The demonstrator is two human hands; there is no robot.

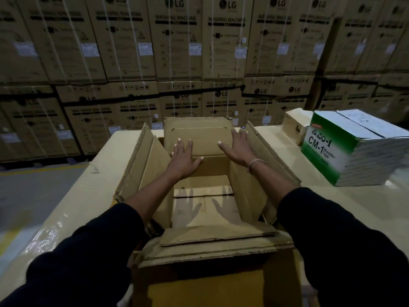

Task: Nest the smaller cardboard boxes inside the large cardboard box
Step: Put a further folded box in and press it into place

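Two hands (210, 151) flat, fingers spread, on upright box (199, 207) far flap, mouth upward.

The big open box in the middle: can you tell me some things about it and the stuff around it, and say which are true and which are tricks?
1. Both hands are spread flat with straight fingers. True: the left hand and right hand reach over the open cardboard box toward its far flap.
2. The open box is full of tape rolls. False: its inside shows only bare cardboard and the hands' shadows.
3. A green and white box sits to the right. True.
4. That green and white box is open. False: its top is closed.
5. The stacked cartons behind say washing machine. True.
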